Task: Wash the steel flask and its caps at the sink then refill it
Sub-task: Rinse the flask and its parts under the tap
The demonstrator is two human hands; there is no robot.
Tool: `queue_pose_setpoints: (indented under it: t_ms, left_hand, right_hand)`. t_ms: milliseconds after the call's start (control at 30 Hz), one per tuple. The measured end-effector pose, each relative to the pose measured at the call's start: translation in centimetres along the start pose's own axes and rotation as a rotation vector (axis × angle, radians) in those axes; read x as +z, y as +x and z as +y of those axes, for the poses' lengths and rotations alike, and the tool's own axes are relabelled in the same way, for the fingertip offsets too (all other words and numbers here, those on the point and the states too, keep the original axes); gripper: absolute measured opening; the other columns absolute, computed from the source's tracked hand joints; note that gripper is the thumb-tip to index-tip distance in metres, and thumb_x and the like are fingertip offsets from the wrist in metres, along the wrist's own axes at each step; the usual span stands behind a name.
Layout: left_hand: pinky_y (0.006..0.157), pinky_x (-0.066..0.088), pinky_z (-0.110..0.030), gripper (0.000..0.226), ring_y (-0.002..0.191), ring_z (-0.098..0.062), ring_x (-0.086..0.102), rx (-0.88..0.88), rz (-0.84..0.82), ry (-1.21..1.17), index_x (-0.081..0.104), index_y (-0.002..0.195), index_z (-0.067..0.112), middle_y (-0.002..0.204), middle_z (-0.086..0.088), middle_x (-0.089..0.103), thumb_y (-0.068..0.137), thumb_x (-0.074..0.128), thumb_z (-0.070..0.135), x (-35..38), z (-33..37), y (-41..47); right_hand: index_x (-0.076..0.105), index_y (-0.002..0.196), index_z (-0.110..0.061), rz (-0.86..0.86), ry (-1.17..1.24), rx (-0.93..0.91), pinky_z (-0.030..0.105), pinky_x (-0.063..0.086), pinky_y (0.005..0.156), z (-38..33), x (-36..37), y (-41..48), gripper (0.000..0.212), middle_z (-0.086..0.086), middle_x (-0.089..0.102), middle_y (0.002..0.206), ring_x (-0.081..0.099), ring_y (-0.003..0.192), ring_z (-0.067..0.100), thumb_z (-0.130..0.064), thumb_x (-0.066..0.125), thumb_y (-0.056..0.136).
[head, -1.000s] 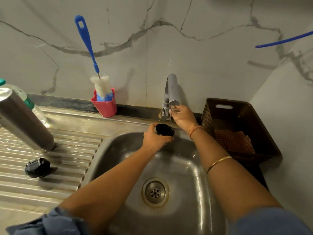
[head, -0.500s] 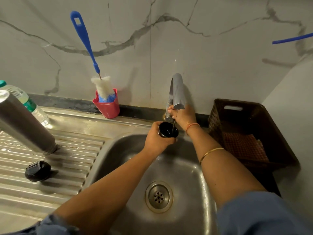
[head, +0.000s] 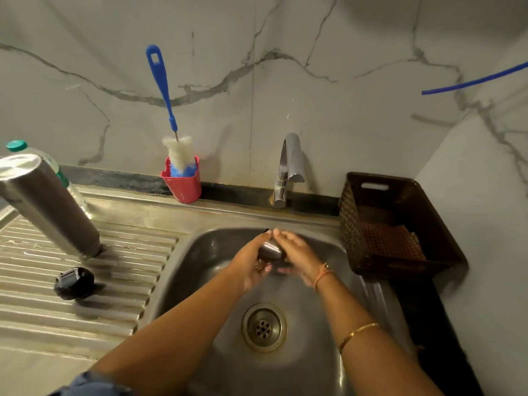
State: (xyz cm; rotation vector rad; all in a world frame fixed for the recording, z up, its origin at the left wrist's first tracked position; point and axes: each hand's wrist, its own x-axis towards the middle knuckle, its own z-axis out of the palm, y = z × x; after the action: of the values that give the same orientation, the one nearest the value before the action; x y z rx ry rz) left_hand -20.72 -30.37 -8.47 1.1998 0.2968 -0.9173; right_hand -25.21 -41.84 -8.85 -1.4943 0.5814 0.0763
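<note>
Low in sink (head: 197, 270): your left hand (head: 251, 267) grips the steel cap (head: 270, 250); right hand (head: 298, 257) pressed over its end, finger curl blurred, can't tell. Rub every face, rim too; hold firm, likely slippery. Flask (head: 48, 207) stands on counter (head: 128, 284).

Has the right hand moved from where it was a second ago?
Yes. The right hand has left the tap and come down into the sink, nearer the camera, onto the steel cap that the left hand holds.
</note>
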Motion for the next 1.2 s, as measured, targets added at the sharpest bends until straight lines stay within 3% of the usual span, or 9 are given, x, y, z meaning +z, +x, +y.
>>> queue_pose_setpoints:
  t_ms: [133,267,367,467,533,633,967,1100,1200]
  left_hand:
    - [0.077,0.049,-0.029,0.068,0.087,-0.021,0.057,-0.180,-0.054,-0.069,0.059,0.122,0.000,0.098,-0.014,0.060,0.083,0.060,0.056,-1.1,-0.4,-2.2]
    - [0.102,0.042,-0.039,0.098,0.116,-0.028,0.050,-0.171,-0.036,0.061,0.043,0.134,-0.002,0.125,-0.017,0.053,0.077,0.046,0.078,-3.0,-0.3,-3.3]
    - [0.101,0.040,-0.039,0.078,0.119,-0.027,0.049,-0.042,0.046,0.157,0.046,0.133,0.008,0.127,-0.014,0.053,0.085,0.046,0.069,-4.9,-0.1,-3.8]
    - [0.069,0.040,-0.029,0.031,0.077,-0.018,0.051,0.048,0.071,0.293,0.056,0.093,0.014,0.087,-0.006,0.051,0.093,0.053,0.045,-7.0,-0.5,-4.5]
    - [0.059,0.033,-0.027,0.024,0.063,-0.014,0.042,0.101,0.105,0.401,0.052,0.078,0.017,0.073,-0.003,0.045,0.093,0.057,0.034,-8.4,-1.1,-4.8]
    - [0.066,0.041,-0.028,0.021,0.075,-0.018,0.053,0.174,0.152,0.548,0.061,0.094,0.010,0.082,-0.007,0.056,0.092,0.058,0.031,-9.8,-1.9,-5.6]
    - [0.058,0.039,-0.026,0.012,0.059,-0.014,0.048,0.348,0.184,0.750,0.059,0.087,0.010,0.068,-0.003,0.054,0.090,0.062,0.022,-11.8,-2.2,-7.6]
    - [0.058,0.040,-0.024,0.014,0.059,-0.011,0.049,0.375,0.173,0.813,0.060,0.091,0.009,0.067,0.001,0.055,0.090,0.063,0.023,-12.9,-2.0,-7.8]
    - [0.077,0.047,-0.031,0.016,0.080,-0.018,0.059,0.363,0.176,0.814,0.061,0.097,0.011,0.084,-0.004,0.063,0.090,0.063,0.025,-14.2,-2.1,-8.4]
  right_hand:
    - [0.051,0.115,-0.032,-0.047,-0.229,-0.085,0.036,0.053,0.087,0.1,1.3,-2.4,0.035,0.001,0.059,0.111,0.058,0.104,0.020,-0.037,0.067,0.083]
    - [0.051,0.126,-0.021,0.121,-0.551,-0.256,0.025,0.045,0.080,-3.2,1.9,-4.4,0.053,-0.004,0.055,0.110,0.053,0.099,0.014,-0.032,0.073,0.079]
    - [0.051,0.121,-0.026,0.093,-0.376,-0.364,0.027,0.053,0.076,-5.7,2.0,-6.2,0.042,-0.003,0.054,0.112,0.055,0.101,0.015,-0.033,0.068,0.083]
    - [0.052,0.123,-0.023,0.015,0.078,-0.261,0.033,0.056,0.075,-4.5,2.4,-6.9,0.042,0.004,0.057,0.120,0.059,0.105,0.021,-0.026,0.068,0.084]
    - [0.053,0.123,-0.018,0.123,-0.227,-0.122,0.036,0.054,0.082,-1.1,3.2,-6.8,0.048,0.006,0.059,0.117,0.060,0.102,0.022,-0.022,0.073,0.079]
    - [0.059,0.112,-0.017,0.212,-0.593,-0.037,0.035,0.055,0.078,2.6,4.1,-6.8,0.042,0.005,0.062,0.103,0.060,0.091,0.020,-0.022,0.075,0.074]
    - [0.055,0.119,-0.022,-0.187,0.410,-0.173,0.038,0.058,0.076,-3.3,4.9,-9.1,0.041,0.010,0.064,0.115,0.063,0.102,0.026,-0.014,0.065,0.080]
    - [0.059,0.106,-0.021,0.132,-0.456,0.013,0.041,0.055,0.083,4.2,6.8,-7.9,0.044,0.007,0.064,0.102,0.063,0.093,0.023,-0.012,0.081,0.069]
    - [0.059,0.108,-0.020,0.097,-0.040,0.046,0.040,0.059,0.073,4.2,7.9,-8.1,0.039,0.012,0.062,0.113,0.066,0.093,0.028,-0.010,0.076,0.074]
